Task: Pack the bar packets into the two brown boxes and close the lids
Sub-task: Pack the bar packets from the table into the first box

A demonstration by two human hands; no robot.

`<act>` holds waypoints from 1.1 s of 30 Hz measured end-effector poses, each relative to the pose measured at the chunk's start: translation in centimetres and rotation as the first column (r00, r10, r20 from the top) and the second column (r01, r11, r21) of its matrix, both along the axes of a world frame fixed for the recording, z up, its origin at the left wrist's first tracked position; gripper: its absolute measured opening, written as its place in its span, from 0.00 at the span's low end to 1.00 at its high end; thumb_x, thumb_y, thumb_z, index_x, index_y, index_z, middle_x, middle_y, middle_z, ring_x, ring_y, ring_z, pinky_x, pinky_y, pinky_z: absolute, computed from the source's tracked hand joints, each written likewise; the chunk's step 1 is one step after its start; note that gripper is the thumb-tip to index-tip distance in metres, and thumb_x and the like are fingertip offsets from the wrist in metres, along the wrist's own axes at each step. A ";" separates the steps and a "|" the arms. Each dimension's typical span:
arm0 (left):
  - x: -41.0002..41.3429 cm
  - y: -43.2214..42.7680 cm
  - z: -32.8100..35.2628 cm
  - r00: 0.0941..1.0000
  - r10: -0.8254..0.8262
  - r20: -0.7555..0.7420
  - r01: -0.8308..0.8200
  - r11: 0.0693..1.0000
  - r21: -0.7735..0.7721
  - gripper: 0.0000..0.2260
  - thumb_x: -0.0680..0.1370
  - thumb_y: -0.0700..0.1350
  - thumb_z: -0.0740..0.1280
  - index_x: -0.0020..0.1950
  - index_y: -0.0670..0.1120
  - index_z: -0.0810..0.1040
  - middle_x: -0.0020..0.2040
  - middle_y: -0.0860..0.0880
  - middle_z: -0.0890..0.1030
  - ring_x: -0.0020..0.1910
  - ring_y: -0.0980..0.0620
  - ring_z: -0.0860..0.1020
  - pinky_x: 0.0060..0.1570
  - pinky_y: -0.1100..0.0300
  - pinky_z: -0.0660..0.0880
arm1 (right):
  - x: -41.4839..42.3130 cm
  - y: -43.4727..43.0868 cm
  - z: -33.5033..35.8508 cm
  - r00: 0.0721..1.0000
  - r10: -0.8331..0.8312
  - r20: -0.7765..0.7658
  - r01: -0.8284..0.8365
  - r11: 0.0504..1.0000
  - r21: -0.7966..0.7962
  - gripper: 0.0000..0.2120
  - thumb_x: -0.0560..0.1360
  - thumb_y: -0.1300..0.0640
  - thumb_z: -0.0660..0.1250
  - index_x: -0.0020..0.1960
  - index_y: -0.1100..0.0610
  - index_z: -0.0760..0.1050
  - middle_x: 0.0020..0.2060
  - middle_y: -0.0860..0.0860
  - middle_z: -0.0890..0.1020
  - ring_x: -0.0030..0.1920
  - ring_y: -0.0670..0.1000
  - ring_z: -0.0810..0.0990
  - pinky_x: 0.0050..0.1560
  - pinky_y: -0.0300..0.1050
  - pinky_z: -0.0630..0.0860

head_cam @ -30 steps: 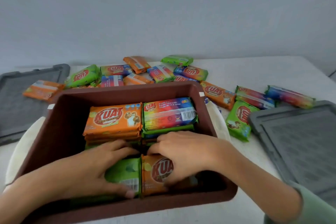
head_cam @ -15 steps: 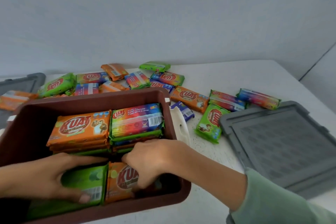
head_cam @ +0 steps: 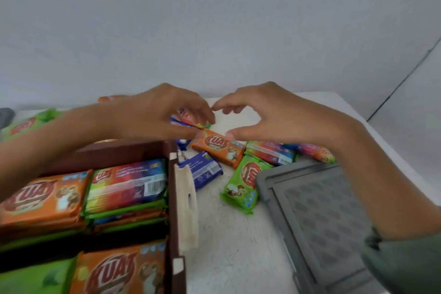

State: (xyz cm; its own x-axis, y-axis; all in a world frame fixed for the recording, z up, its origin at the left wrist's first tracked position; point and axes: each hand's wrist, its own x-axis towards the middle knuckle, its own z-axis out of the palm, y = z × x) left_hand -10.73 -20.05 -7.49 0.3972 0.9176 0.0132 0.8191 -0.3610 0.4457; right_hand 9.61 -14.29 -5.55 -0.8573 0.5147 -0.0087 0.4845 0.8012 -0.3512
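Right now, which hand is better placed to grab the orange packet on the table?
The right hand: its thumb sits at the edge of the orange packet, fingers spread above. The left hand hovers over a red packet farther back.

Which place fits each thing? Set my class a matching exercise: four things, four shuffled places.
Things
1. loose orange packet
2. blue packet
3. rainbow packet, barcode up
4. grey lid

Places
a. in the brown box
b. beside the box's white handle
c. partly under the right forearm
d. at the thumb tip of the right hand

Pairs: 1-d, 2-b, 3-a, 4-c
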 end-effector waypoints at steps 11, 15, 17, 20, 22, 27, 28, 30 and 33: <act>3.7 12.1 -9.3 0.858 -0.201 -0.473 -0.016 0.909 -0.417 0.43 0.66 0.61 0.73 0.73 0.56 0.53 0.71 0.52 0.58 0.69 0.52 0.61 0.69 0.55 0.62 | 10.6 11.8 -9.7 0.905 -0.277 0.323 0.356 0.909 -0.219 0.31 0.70 0.47 0.70 0.70 0.44 0.62 0.64 0.52 0.70 0.63 0.51 0.69 0.58 0.41 0.66; 3.5 12.6 -10.9 0.828 -0.244 -0.504 0.020 0.913 -0.408 0.42 0.64 0.65 0.71 0.72 0.58 0.54 0.70 0.55 0.56 0.69 0.55 0.60 0.69 0.56 0.61 | 12.4 13.0 -12.3 0.860 -0.301 0.413 0.429 0.864 -0.264 0.38 0.69 0.42 0.70 0.73 0.39 0.53 0.63 0.54 0.65 0.63 0.55 0.66 0.65 0.49 0.67; 3.8 12.5 -10.9 0.826 -0.252 -0.503 0.052 0.924 -0.378 0.38 0.65 0.66 0.70 0.70 0.59 0.58 0.68 0.56 0.59 0.66 0.57 0.62 0.67 0.58 0.64 | 12.7 13.5 -12.7 0.866 -0.306 0.395 0.421 0.873 -0.246 0.37 0.70 0.43 0.69 0.73 0.40 0.53 0.63 0.54 0.66 0.61 0.54 0.67 0.61 0.44 0.66; 4.4 12.6 -11.0 0.808 -0.250 -0.533 0.071 0.940 -0.333 0.35 0.64 0.67 0.69 0.67 0.57 0.62 0.65 0.56 0.63 0.61 0.58 0.65 0.63 0.58 0.67 | 12.6 13.8 -13.0 0.874 -0.324 0.362 0.412 0.889 -0.200 0.36 0.71 0.45 0.69 0.73 0.41 0.55 0.57 0.53 0.67 0.54 0.49 0.67 0.53 0.40 0.65; 4.6 12.6 -11.0 0.786 -0.270 -0.556 0.110 0.946 -0.304 0.34 0.65 0.67 0.69 0.66 0.56 0.63 0.62 0.56 0.65 0.56 0.59 0.65 0.60 0.63 0.66 | 12.4 13.9 -13.2 0.874 -0.348 0.340 0.424 0.887 -0.184 0.36 0.70 0.47 0.70 0.73 0.41 0.56 0.52 0.50 0.65 0.52 0.48 0.65 0.51 0.40 0.65; 4.8 12.7 -10.9 0.769 -0.303 -0.562 0.142 0.939 -0.312 0.33 0.68 0.61 0.70 0.68 0.53 0.63 0.61 0.54 0.67 0.52 0.60 0.62 0.54 0.68 0.62 | 11.8 13.8 -13.3 0.862 -0.390 0.324 0.451 0.882 -0.137 0.37 0.68 0.50 0.72 0.72 0.40 0.58 0.51 0.50 0.64 0.51 0.48 0.66 0.53 0.43 0.68; 4.8 12.7 -10.8 0.775 -0.301 -0.556 0.132 0.937 -0.322 0.33 0.67 0.60 0.71 0.68 0.52 0.63 0.61 0.54 0.67 0.52 0.60 0.63 0.55 0.67 0.63 | 11.8 13.8 -13.3 0.861 -0.396 0.319 0.455 0.881 -0.133 0.37 0.68 0.50 0.73 0.72 0.40 0.59 0.51 0.50 0.65 0.51 0.48 0.66 0.54 0.44 0.69; 4.7 12.8 -10.4 0.794 -0.278 -0.541 0.109 0.940 -0.324 0.33 0.67 0.58 0.72 0.67 0.51 0.64 0.60 0.54 0.68 0.54 0.58 0.66 0.57 0.63 0.67 | 11.6 13.7 -13.1 0.862 -0.404 0.305 0.459 0.879 -0.134 0.37 0.67 0.51 0.73 0.71 0.41 0.60 0.53 0.51 0.66 0.53 0.49 0.68 0.54 0.44 0.70; 4.3 12.7 -9.6 0.857 -0.219 -0.466 0.105 0.961 -0.257 0.32 0.65 0.56 0.74 0.64 0.50 0.68 0.54 0.55 0.69 0.51 0.56 0.70 0.52 0.61 0.69 | 11.1 13.5 -12.4 0.873 -0.408 0.268 0.454 0.881 -0.135 0.37 0.67 0.52 0.73 0.71 0.41 0.60 0.58 0.54 0.68 0.56 0.51 0.69 0.54 0.45 0.71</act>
State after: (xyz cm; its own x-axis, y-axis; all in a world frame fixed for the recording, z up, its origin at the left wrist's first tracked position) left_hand -6.47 -7.32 -17.14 0.4438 0.7968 -0.4101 0.8888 -0.4497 0.0882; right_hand 20.72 -0.83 -17.91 -0.5130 0.8013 -0.3077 0.8499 0.4239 -0.3129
